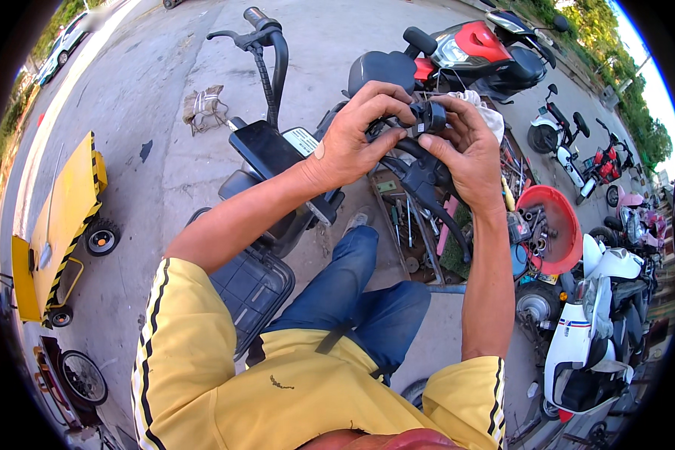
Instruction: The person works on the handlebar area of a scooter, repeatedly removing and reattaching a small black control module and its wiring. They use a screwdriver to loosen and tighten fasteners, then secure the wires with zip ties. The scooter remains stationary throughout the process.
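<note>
Ahead of me is the handlebar of a small electric bike. A round black part sits above its right end, between my two hands. My left hand is closed, its curled fingers and thumb at the left side of this part. My right hand is closed on the part from the right, with its thumb against the bar. Below the thumb hangs a black brake lever. Fingers hide how the part is fixed. My left forearm passes over the bike's dark display panel.
Under my right arm is a toolbox with loose tools, beside a red basin of metal parts. A red-black scooter stands ahead, white scooters at right. A yellow cart stands left; a tied bundle lies on the ground.
</note>
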Demonstrator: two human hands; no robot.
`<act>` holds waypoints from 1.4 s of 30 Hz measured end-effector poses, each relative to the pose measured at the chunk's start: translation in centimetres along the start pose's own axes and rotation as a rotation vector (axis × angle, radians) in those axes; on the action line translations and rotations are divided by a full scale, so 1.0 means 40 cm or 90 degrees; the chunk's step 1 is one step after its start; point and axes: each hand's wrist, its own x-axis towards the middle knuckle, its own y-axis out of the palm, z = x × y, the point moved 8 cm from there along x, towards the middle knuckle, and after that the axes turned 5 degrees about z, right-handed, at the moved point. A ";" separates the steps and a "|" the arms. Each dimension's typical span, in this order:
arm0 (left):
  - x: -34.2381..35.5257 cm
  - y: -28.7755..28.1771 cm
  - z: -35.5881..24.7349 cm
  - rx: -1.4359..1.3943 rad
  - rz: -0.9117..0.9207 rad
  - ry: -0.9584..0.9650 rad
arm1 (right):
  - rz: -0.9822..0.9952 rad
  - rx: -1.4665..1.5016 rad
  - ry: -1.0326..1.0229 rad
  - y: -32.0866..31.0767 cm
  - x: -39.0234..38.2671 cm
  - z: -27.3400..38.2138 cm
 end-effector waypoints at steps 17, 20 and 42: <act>-0.013 0.012 0.037 -0.079 0.008 -0.089 | -0.001 -0.010 0.022 -0.003 0.003 0.000; -0.016 0.011 0.042 -0.071 0.012 -0.091 | -0.003 -0.010 0.021 -0.006 0.001 -0.006; -0.023 0.006 0.057 -0.096 -0.017 -0.146 | 0.021 0.048 0.057 -0.006 0.005 -0.012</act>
